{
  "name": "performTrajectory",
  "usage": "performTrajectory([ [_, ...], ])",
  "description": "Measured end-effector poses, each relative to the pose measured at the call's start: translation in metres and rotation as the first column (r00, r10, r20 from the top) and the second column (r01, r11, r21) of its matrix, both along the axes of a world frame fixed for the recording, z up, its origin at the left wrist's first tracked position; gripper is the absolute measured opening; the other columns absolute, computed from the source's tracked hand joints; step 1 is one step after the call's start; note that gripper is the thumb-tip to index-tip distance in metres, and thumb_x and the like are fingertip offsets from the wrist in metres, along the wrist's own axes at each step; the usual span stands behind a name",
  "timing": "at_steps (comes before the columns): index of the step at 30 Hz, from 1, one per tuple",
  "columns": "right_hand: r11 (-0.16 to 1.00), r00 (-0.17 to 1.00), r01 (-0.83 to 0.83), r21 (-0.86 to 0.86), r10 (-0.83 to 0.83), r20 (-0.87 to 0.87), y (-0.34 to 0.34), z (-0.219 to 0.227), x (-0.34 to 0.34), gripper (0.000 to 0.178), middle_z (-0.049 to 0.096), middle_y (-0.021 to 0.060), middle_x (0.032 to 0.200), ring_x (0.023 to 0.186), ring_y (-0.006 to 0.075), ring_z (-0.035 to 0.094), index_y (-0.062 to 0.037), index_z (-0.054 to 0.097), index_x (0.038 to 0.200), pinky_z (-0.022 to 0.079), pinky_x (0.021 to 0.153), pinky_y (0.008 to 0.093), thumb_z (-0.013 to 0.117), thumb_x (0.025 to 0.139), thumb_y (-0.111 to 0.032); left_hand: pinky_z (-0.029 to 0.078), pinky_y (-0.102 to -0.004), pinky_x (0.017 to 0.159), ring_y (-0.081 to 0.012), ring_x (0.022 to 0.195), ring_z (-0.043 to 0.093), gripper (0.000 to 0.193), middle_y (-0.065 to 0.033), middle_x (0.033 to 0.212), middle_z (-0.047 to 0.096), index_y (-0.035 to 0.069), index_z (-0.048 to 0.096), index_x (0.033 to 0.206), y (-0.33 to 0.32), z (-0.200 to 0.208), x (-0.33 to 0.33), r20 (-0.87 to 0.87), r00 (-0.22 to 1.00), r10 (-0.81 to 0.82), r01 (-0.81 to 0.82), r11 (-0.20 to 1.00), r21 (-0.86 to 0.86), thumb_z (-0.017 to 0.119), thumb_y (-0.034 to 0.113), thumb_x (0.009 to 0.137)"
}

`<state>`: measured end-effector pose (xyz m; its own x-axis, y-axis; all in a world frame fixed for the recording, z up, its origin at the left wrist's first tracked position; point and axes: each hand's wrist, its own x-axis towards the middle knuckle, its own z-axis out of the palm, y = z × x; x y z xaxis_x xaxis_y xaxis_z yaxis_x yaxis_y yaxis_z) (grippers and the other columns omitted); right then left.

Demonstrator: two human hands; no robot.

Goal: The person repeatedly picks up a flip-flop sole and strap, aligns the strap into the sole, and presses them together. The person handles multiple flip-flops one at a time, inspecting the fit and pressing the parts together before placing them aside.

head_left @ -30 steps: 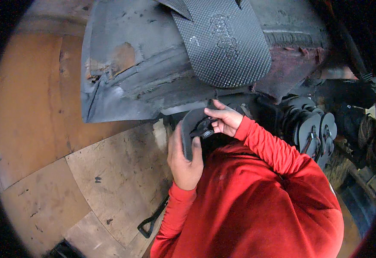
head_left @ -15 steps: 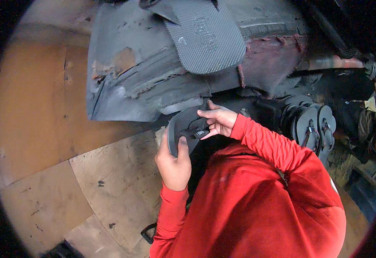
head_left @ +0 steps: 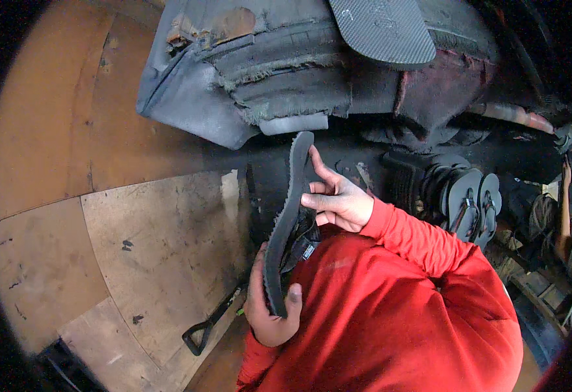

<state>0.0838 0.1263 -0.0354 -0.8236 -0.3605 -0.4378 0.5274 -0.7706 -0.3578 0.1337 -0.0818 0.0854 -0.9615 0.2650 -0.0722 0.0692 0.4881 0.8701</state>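
Between my two hands is a dark grey flip-flop (head_left: 282, 225), held on edge so that its side and ridged sole edge face up. My left hand (head_left: 274, 310) cups the lower end, thumb on one side and fingers on the other. My right hand (head_left: 339, 201) grips nearer the upper end, its thumb and fingers by the strap and forefinger stretched along the sole. The black strap, with a small label, hangs on the side toward my red shirt. Above, a second flip-flop (head_left: 387, 29) rests sole up on the cloth-covered bench.
The bench (head_left: 299, 91) is draped in worn, frayed grey cloth. Several finished-looking flip-flops (head_left: 465, 199) stand stacked at the right. Wooden boards (head_left: 162, 248) cover the left side, with a black handle (head_left: 197, 336) near the lower edge. A wooden stick (head_left: 565, 209) leans at far right.
The flip-flop has been turned from a bent, inside-up pose to nearly upright on edge. My left hand has moved lower, and the right has shifted along the sole. The view has shifted too.
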Motion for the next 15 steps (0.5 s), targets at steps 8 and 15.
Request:
performTrajectory([
  [8,0.966,0.994,0.084,-0.246,-0.1,-0.053,0.006,-0.096,-0.077,0.029,0.064,0.0108,0.114,0.093,0.0254,0.07,-0.0096,0.043,0.126,0.062,0.078,0.0413,0.057,0.102,-0.017,0.044,-0.0443,0.104,-0.0418,0.122,0.057,0.056,-0.0231,0.131,0.06,-0.005,0.052,0.136,0.055,-0.076,-0.11,-0.323,0.93,-0.173,0.129,0.98,-0.154,0.074,0.012,0.087],
  [15,0.928,0.969,0.235,-0.29,-0.203,0.138,0.003,-0.159,-0.034,0.055,0.061,0.0138,0.124,0.109,0.0296,0.066,-0.0152,0.028,0.143,0.055,0.094,0.0565,0.062,0.1,-0.025,0.051,-0.0356,0.089,-0.0277,0.1,0.068,0.039,-0.0213,0.111,0.069,-0.003,0.061,0.126,0.087,-0.109,-0.137,-0.044,0.983,-0.178,0.165,0.964,-0.207,0.069,0.02,0.095],
])
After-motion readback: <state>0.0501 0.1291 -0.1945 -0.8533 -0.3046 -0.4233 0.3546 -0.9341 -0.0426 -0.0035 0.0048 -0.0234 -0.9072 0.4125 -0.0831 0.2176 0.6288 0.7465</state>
